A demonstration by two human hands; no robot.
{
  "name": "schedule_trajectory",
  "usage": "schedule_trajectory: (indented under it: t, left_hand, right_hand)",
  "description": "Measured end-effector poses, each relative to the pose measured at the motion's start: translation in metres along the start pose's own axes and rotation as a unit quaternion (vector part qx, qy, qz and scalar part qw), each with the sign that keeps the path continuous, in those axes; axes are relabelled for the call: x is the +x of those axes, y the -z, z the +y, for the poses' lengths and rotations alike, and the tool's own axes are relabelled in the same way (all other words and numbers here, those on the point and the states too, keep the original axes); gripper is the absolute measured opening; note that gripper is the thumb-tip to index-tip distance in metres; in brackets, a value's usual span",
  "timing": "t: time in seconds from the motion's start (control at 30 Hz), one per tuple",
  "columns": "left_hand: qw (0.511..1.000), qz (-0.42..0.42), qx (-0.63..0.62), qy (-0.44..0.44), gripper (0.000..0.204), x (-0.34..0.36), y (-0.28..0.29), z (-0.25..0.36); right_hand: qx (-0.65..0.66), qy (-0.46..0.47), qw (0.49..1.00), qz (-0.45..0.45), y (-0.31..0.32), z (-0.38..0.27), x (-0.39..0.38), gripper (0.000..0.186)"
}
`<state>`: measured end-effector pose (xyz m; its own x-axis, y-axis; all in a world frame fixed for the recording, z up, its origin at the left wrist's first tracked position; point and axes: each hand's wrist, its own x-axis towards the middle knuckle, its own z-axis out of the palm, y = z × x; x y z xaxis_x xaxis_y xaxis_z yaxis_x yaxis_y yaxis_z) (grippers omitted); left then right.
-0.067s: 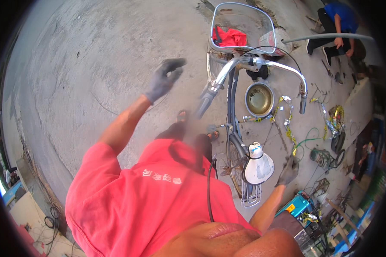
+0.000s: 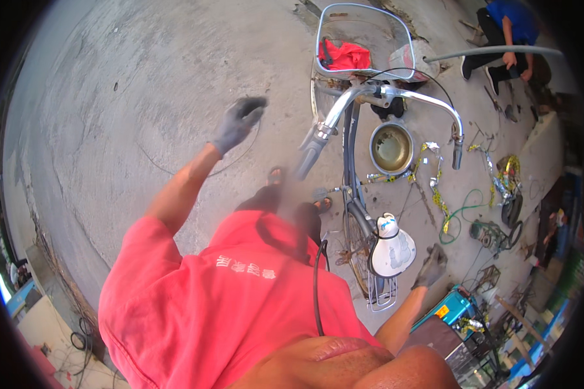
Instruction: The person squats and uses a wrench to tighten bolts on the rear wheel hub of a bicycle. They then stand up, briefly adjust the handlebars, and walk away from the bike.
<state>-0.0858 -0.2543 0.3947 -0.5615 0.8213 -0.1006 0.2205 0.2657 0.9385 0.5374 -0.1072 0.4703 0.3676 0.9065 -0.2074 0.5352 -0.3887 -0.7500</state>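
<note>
A dark grey glove covers my left hand (image 2: 235, 124), which is held out over the concrete left of the bicycle's handlebar (image 2: 353, 97). Its fingers are stretched out and a little blurred, with the thumb apart. Near its thumb runs a thin dark line like a wire (image 2: 230, 167); whether it touches the hand I cannot tell. My right hand (image 2: 431, 267), gloved too, is beside the worn white saddle (image 2: 393, 254) and above the rear rack. Its fingers are loosely bent, and nothing shows in them. The bicycle stands upright between my hands, with a wire basket (image 2: 401, 24) in front.
A metal basin (image 2: 392, 149) sits right of the frame, near yellow-and-silver strips (image 2: 438, 201). Green cord (image 2: 467, 207), a small machine (image 2: 485, 233) and a teal box (image 2: 451, 308) lie farther right. A person in blue (image 2: 512, 26) sits at the far right. Red cloth (image 2: 347, 56) lies in the basket.
My left hand has moved slightly down and left. My right hand has dropped a little toward me, away from the green cord. The bicycle stays in place.
</note>
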Motion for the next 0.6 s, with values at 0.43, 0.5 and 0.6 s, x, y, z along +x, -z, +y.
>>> schedule_trajectory:
  t: [0.43,0.5,0.6]
  left_hand:
    - [0.79,-0.271,0.226,0.501,0.029,-0.164,0.104,-0.251]
    - [0.808,-0.283,0.281,0.435,0.031,-0.127,0.079,-0.219]
    - [0.854,-0.261,0.255,0.37,0.035,-0.059,0.049,-0.118]
  right_hand:
    - [-0.026,-0.38,0.925,0.002,0.073,0.327,-0.253,0.053]
    - [-0.027,-0.42,0.902,-0.097,0.053,0.336,-0.262,0.049]
    - [0.009,-0.421,0.893,-0.162,0.025,0.321,-0.263,0.045]
